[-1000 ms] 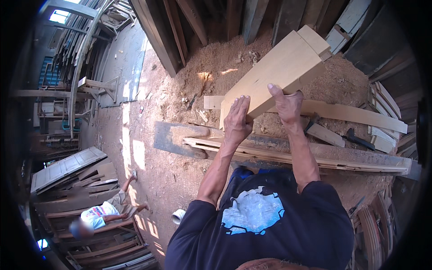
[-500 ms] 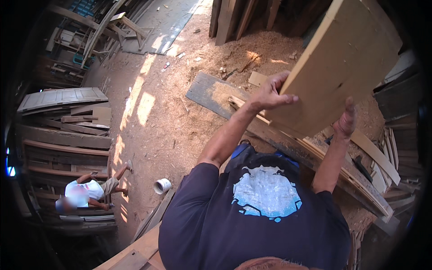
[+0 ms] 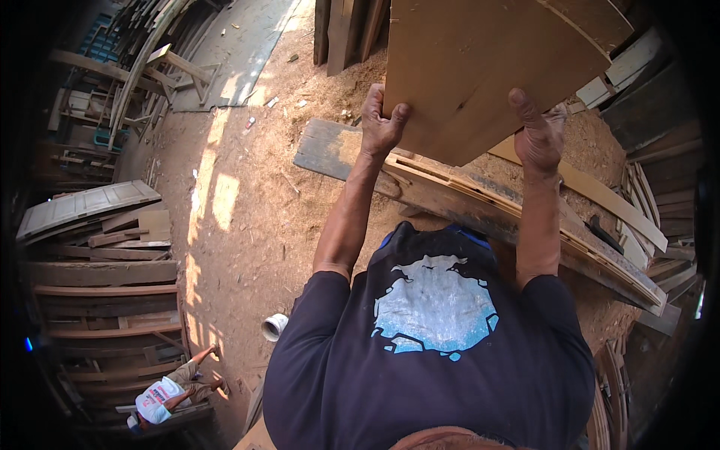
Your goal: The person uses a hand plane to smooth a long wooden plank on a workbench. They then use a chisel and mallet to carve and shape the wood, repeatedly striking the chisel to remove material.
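Observation:
A wide brown wooden panel (image 3: 457, 82) is held up in front of me, its top running out of the picture. My left hand (image 3: 383, 124) grips its left edge, thumb on the face towards me and fingers wrapped behind. On the opposite edge, my right hand (image 3: 538, 133) clasps the panel with the thumb up against the same face. The right fingers are partly hidden. Below the panel, a long wooden bench plank (image 3: 600, 277) runs aslant, with thin wooden strips (image 3: 465, 185) lying along it.
Sawdust and shavings cover the ground (image 3: 262, 195). Stacked boards (image 3: 105, 292) and a pale panelled door (image 3: 86, 210) line the left. A white bucket (image 3: 274, 327) lies nearby. Another person (image 3: 169, 397) is at the lower left. A wooden trestle (image 3: 184, 71) stands far left.
The panel has swung left and now faces me more squarely, both hands moving with it. The other person has shifted lower in the picture.

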Motion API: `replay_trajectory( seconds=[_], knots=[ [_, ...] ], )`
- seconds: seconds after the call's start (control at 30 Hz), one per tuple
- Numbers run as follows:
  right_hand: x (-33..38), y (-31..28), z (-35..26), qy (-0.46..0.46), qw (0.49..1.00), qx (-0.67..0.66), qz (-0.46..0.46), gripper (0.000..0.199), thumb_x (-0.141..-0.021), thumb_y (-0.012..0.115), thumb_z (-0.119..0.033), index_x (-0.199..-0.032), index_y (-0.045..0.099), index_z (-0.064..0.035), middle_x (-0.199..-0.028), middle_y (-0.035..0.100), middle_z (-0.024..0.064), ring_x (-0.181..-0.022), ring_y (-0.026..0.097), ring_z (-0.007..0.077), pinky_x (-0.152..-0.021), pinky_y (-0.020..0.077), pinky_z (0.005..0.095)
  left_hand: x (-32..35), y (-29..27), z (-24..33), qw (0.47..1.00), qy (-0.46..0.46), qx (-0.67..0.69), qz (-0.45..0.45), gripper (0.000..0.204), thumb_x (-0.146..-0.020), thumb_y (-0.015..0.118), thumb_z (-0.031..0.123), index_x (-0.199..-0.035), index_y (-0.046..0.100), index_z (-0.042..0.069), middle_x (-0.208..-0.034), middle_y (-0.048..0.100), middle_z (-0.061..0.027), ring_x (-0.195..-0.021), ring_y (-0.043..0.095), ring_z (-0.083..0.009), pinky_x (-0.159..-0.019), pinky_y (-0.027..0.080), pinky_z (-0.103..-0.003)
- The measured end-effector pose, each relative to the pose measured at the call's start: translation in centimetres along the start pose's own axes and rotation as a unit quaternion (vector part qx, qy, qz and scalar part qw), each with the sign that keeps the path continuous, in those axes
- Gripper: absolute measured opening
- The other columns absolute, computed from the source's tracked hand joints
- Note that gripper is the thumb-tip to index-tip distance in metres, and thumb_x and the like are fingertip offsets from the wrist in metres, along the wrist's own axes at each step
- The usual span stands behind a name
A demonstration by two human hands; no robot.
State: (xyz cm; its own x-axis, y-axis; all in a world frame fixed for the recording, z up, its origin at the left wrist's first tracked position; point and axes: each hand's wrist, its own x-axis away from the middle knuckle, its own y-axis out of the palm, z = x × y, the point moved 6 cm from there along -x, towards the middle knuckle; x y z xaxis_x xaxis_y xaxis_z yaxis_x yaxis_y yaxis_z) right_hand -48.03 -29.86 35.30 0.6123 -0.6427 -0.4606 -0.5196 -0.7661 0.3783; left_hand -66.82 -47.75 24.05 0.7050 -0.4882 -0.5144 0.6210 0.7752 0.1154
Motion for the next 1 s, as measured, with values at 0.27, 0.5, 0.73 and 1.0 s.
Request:
replay_trajectory(
  seconds=[0.27,0.5,0.73,1.0],
  knots=[
    [1.7,1.0,5.8,0.066,0.998,0.005,0.007,0.018,-0.086,0.083,-0.015,-0.099,0.076,-0.0064,-0.098,0.074,0.0014,-0.09,0.065,0.009,-0.082,0.0523,0.0272,2.6,-3.3,-4.7,0.991,-0.12,-0.024,-0.06,0.046,-0.096,0.071,0.042,-0.121,0.061,0.005,-0.104,0.065,-0.0039,-0.099,0.06,-0.0132,-0.086,0.05,-0.031],
    [1.9,1.1,8.7,0.068,0.996,0.058,-0.014,0.022,-0.087,0.082,-0.016,-0.103,0.074,-0.0033,-0.098,0.074,0.0029,-0.089,0.066,0.0101,-0.08,0.053,0.027,4.3,-4.7,-8.4,0.982,-0.17,-0.011,-0.075,0.047,-0.097,0.069,0.041,-0.126,0.059,0.005,-0.113,0.065,-0.0055,-0.106,0.059,-0.0145,-0.091,0.049,-0.033],
    [2.0,1.3,9.6,0.098,0.992,0.08,-0.026,0.025,-0.087,0.083,-0.018,-0.104,0.073,-0.0023,-0.097,0.074,0.0023,-0.088,0.065,0.0098,-0.079,0.0537,0.0271,4.9,-5.1,-9.1,0.976,-0.208,-0.011,-0.071,0.049,-0.097,0.069,0.043,-0.127,0.058,0.005,-0.113,0.065,-0.0053,-0.106,0.059,-0.014,-0.092,0.048,-0.033],
    [3.0,1.4,10.2,0.116,0.989,0.082,-0.049,0.023,-0.087,0.083,-0.017,-0.102,0.072,-0.0044,-0.094,0.073,0.0005,-0.087,0.065,0.0085,-0.078,0.0543,0.026,6.1,-5.9,-9.7,0.972,-0.218,-0.005,-0.084,0.066,-0.093,0.07,0.052,-0.132,0.054,0.0,-0.124,0.065,-0.0115,-0.118,0.058,-0.0201,-0.1,0.046,-0.036]
  ],
)
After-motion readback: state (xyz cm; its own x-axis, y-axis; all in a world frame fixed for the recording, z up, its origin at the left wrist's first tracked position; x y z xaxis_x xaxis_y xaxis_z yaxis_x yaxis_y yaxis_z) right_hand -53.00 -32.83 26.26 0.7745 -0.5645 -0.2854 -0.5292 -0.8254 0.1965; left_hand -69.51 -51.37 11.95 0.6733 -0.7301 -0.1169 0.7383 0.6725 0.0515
